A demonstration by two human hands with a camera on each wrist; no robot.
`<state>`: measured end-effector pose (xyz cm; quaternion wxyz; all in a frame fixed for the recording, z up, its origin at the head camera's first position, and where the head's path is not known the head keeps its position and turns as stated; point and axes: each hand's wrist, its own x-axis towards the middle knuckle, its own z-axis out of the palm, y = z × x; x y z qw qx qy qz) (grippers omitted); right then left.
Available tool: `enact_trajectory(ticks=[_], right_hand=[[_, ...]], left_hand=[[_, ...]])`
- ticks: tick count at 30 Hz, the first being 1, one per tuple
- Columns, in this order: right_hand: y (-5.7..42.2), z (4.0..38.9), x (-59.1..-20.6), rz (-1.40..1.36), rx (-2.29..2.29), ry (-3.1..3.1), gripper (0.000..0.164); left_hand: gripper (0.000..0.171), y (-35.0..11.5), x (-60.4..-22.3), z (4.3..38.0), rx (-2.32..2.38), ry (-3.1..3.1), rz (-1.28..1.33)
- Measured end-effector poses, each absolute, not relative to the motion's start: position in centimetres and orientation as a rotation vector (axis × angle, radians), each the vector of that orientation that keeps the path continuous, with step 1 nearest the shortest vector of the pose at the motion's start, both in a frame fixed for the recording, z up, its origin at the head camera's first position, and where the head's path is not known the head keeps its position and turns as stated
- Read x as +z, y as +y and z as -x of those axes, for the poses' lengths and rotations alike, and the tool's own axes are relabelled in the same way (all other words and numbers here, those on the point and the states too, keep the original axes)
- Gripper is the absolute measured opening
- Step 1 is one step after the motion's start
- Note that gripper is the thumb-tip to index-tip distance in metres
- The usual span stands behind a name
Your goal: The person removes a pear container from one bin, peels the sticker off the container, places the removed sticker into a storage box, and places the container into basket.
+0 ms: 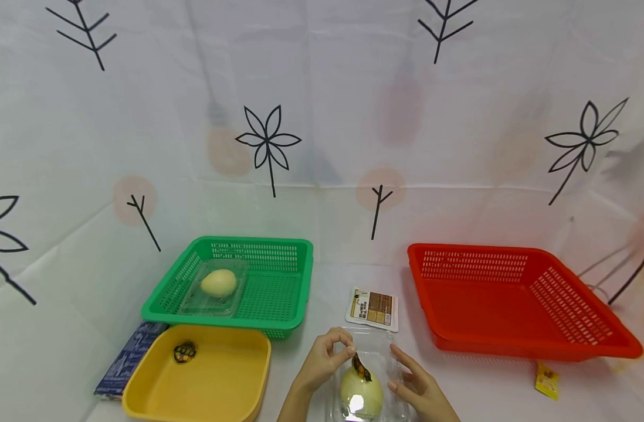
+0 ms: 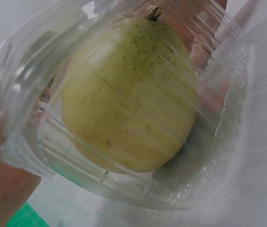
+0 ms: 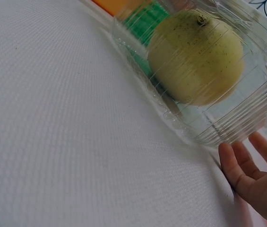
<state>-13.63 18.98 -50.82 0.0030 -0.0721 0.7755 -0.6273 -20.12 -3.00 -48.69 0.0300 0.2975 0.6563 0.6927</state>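
In the head view a clear plastic box (image 1: 375, 346) lies at the front middle with a yellow-green pear (image 1: 360, 395) inside. Above the pear, my left hand (image 1: 324, 360) pinches the edge of a dark sticker (image 1: 361, 368) with orange print, which stands curled; how much of it touches the lid I cannot tell. My right hand (image 1: 419, 387) rests its fingertips against the box's right side, the fingers fairly straight. The right wrist view shows those fingers (image 3: 235, 163) at the box's lower edge. Through the clear wall, the left wrist view shows the pear (image 2: 131, 99) close up.
A green basket (image 1: 301, 293) at back left holds another boxed pear (image 1: 219, 283). In front stands a yellow tray (image 1: 216, 375) with a round dark sticker (image 1: 185, 352). A red basket (image 1: 485, 316) is at right, a yellow packet (image 1: 546, 381) before it. Behind the box lies a flat food packet (image 1: 373, 309).
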Motion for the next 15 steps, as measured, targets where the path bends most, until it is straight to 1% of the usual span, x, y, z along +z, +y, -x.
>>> enact_trajectory(ticks=[15], right_hand=[[18.93, 13.65, -50.65, 0.226, -1.969, 2.405, 0.063]], left_hand=[[0.018, -3.17, -48.26, 19.95, 2.140, 1.999, -0.868]])
